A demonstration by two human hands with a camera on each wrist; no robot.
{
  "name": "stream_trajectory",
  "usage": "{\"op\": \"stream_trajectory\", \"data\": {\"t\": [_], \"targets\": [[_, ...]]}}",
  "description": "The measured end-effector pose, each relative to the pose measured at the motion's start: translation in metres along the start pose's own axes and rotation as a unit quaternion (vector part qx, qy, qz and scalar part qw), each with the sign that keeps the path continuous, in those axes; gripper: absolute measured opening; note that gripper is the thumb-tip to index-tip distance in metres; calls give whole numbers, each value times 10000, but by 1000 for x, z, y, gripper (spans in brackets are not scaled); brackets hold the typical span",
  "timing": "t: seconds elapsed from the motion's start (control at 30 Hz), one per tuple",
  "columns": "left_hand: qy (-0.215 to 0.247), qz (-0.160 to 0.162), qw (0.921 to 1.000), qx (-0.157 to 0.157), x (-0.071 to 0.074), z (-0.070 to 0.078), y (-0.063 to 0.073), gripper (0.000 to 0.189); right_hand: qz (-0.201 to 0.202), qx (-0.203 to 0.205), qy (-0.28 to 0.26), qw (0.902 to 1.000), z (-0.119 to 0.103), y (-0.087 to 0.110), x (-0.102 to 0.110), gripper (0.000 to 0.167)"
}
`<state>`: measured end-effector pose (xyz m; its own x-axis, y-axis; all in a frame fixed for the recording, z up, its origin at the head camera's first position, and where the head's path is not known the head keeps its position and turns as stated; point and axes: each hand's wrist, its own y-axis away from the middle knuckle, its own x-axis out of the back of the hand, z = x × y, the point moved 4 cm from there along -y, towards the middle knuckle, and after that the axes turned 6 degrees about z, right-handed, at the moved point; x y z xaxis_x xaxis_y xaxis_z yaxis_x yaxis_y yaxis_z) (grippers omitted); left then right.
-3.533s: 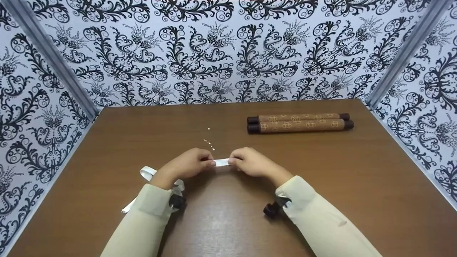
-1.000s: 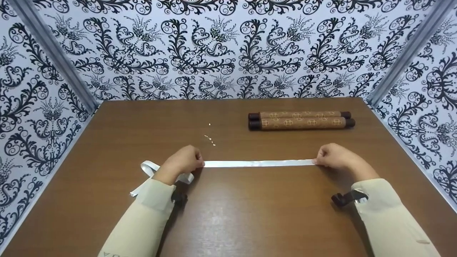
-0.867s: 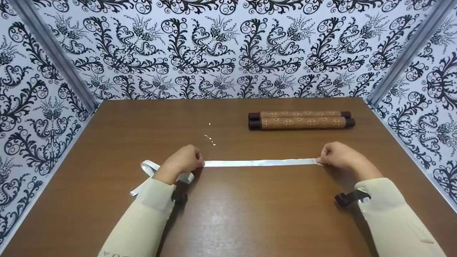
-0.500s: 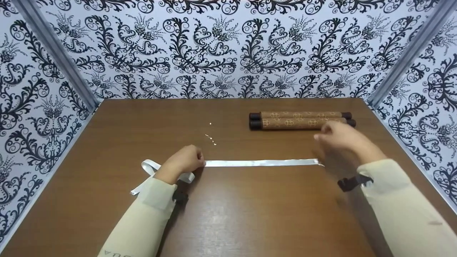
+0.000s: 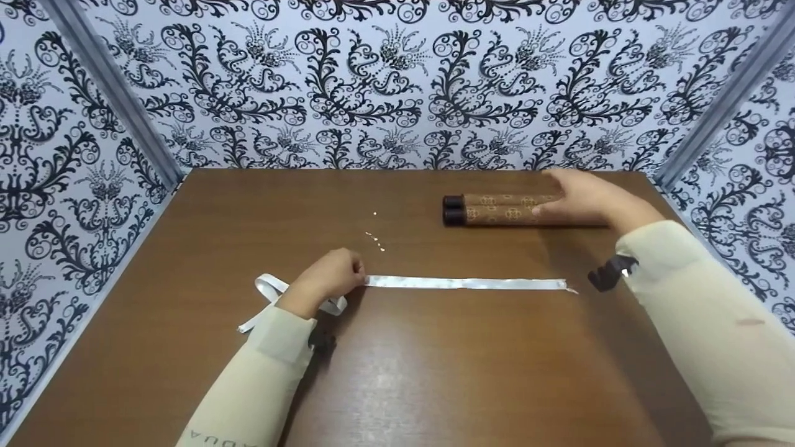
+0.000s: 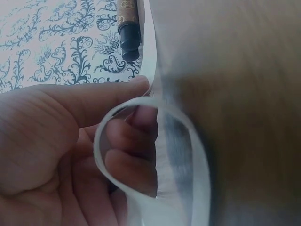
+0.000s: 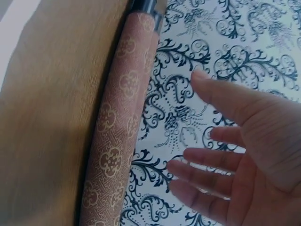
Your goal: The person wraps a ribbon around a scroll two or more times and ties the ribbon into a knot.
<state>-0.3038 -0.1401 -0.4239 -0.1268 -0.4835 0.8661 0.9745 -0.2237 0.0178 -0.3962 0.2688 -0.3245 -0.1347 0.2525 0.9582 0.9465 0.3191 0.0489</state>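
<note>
Wood-grain tabletop [image 5: 459, 360], scroll-print wallpaper [image 5: 397, 87] behind; white ribbon laid across the middle.
Left to right: ribbon [image 5: 459, 284] loops by your left wrist, your left hand [image 5: 332, 273] pinches it, flat run extends right; two brocade-covered scroll rolls [image 5: 497, 214] lie behind; your right hand [image 5: 584, 192] hovers there, thumb and fingers wide apart.

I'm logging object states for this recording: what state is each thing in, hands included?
Left hand: pinching the white ribbon.
Right hand: fingers apart, holding nothing, by the patterned rolls.
White ribbon: straight to the left hand's right, looped on its other side.
Patterned rolls: rolled up, side by side.
White scraps: scattered.
</note>
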Motion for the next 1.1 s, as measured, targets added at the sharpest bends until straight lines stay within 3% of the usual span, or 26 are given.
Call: {"op": "stream_trajectory", "data": {"t": [0.23, 0.4, 0.63, 0.9, 1.07, 1.1], "targets": [[26, -47, 10000, 56, -1, 1, 0, 10, -293, -102, -34, 9995, 14, -21, -6, 110], [7, -95, 9999, 90, -2, 1, -1, 13, -418, -130, -124, 9990, 29, -32, -17, 109], [-28, -79, 9999, 59, -3, 1, -1, 14, -653, -243, 245, 9973, 41, -46, -34, 117], [10, -47, 10000, 69, -2, -1, -2, 14, -886, -169, 272, 9956, 44, -59, -46, 118], [-28, -66, 10000, -9, -3, -3, -3, 13, -1037, -106, 323, 9940, 46, -65, -54, 111], [-16, -25, 9999, -129, -11, -13, -10, 14, -1082, -101, 302, 9936, 46, -66, -56, 109]]}}
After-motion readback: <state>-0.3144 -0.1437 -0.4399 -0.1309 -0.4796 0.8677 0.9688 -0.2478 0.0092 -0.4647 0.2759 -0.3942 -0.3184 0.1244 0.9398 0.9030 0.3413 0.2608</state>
